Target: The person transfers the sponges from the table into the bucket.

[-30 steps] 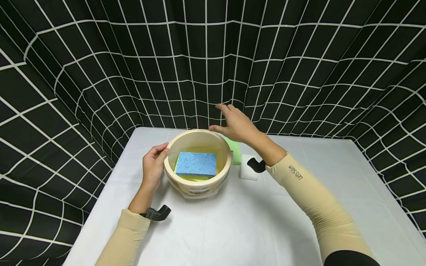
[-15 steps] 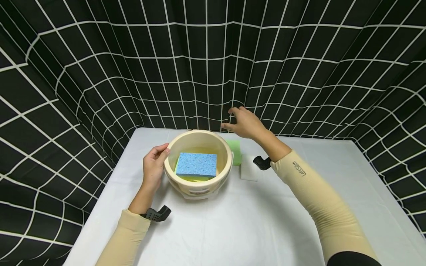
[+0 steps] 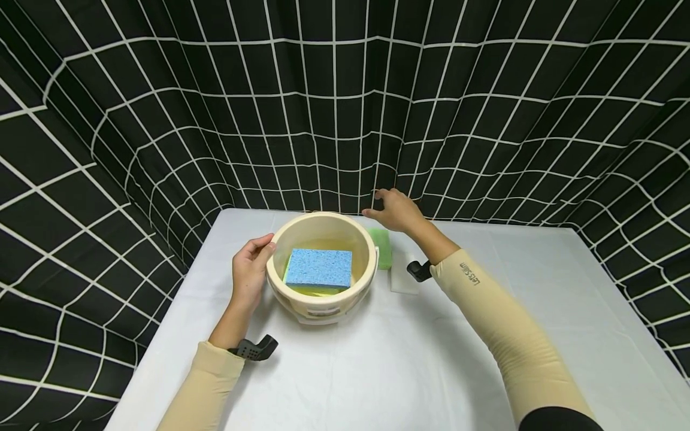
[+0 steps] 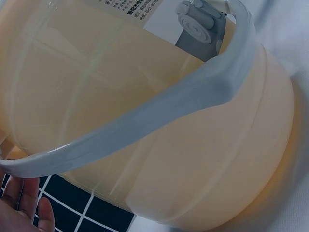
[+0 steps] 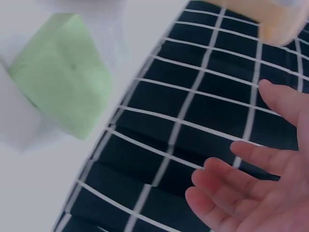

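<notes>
A cream plastic bucket [image 3: 323,221] stands on the table, its grey-white handle [image 4: 140,118] hanging down the side. Inside, a blue sponge [image 3: 319,267] lies on top of something yellow-green, mostly hidden beneath it. My left hand [image 3: 249,269] holds the bucket's rim at the left, thumb on the edge. My right hand [image 3: 400,212] hovers beyond the bucket's right side with spread fingers and holds nothing. Below it a green sponge [image 3: 384,250] lies beside the bucket. A white block [image 3: 401,278], perhaps another sponge, adjoins the green one, partly covered by the right wrist's camera.
White cloth covers the table [image 3: 377,371]. Behind and on both sides hangs a black curtain [image 3: 334,108] with a white grid. The table's back edge runs close behind the bucket.
My right hand has moved right, away from the bucket's far rim, then sunk lower toward the green sponge. The left hand and the bucket stay in place.
</notes>
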{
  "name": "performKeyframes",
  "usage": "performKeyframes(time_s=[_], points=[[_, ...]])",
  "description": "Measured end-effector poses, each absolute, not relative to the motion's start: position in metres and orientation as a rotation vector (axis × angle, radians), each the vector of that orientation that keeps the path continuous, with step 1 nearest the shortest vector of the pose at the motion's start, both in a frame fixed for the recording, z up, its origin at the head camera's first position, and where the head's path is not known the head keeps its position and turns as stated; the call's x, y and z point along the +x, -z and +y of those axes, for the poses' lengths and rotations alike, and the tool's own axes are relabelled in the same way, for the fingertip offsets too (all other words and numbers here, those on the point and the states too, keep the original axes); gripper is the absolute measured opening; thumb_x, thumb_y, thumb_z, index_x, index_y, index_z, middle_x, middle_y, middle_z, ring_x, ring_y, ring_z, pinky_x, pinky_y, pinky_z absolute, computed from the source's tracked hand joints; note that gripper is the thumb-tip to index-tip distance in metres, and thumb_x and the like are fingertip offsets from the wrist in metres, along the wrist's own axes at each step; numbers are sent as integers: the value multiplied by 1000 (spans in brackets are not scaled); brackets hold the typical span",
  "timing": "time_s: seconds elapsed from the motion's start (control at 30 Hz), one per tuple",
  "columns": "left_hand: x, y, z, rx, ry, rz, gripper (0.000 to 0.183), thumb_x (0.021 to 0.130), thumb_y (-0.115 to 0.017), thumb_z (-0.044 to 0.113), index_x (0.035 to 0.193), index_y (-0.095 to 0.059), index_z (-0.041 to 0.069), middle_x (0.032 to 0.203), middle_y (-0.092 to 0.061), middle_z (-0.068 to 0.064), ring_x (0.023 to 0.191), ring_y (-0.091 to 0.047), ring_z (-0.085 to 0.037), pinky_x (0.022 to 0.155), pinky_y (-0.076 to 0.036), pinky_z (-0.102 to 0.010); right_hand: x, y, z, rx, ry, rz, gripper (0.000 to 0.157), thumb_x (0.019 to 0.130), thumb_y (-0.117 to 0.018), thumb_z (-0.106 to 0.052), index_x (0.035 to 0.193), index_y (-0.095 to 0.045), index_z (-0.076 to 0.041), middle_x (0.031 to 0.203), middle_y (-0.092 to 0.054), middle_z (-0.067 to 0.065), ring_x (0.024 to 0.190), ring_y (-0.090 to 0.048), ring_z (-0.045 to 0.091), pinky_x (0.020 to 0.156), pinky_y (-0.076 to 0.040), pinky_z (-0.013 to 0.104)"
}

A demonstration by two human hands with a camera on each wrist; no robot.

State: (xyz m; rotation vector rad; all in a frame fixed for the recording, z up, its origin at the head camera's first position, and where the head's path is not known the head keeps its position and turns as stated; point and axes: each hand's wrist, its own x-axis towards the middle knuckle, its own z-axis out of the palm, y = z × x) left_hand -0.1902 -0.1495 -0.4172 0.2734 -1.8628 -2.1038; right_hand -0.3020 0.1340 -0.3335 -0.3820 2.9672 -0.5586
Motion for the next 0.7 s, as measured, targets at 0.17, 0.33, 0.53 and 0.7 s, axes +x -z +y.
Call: performKeyframes(time_s=[0.17,0.33,0.53,0.7], points=[[-190,417,-150,273,2107,-1865,29,92,-62,2,119,-62,-8,98,-66,12,92,-63,-3,83,-57,-14,-307,350,134,-365,557,2964,64,94,-60,-44,140,-48,-2,144,-46,23,133,-46,39,107,-45,56],[-190,417,-151,270,2108,-1860,29,92,-62,3,119,-62,-7,100,-66,9,92,-63,-4,83,-58,-14,-311,362,133,-326,539,2963,65,93,-60,-47,140,-48,-3,143,-47,23,132,-46,39,107,-46,56],[-191,417,-151,277,2097,-1862,29,92,-62,3,119,-62,-7,99,-66,9,92,-63,-3,83,-57,-14,-312,376,132,-317,522,2956,66,94,-58,-47,140,-47,-2,141,-49,23,132,-46,38,109,-44,55],[-190,418,-150,285,2088,-1872,29,92,-62,3,118,-62,-8,95,-66,13,90,-63,-2,81,-57,-12,-312,389,133,-303,525,2944,65,95,-57,-45,141,-46,-1,142,-48,24,132,-47,39,109,-44,54]])
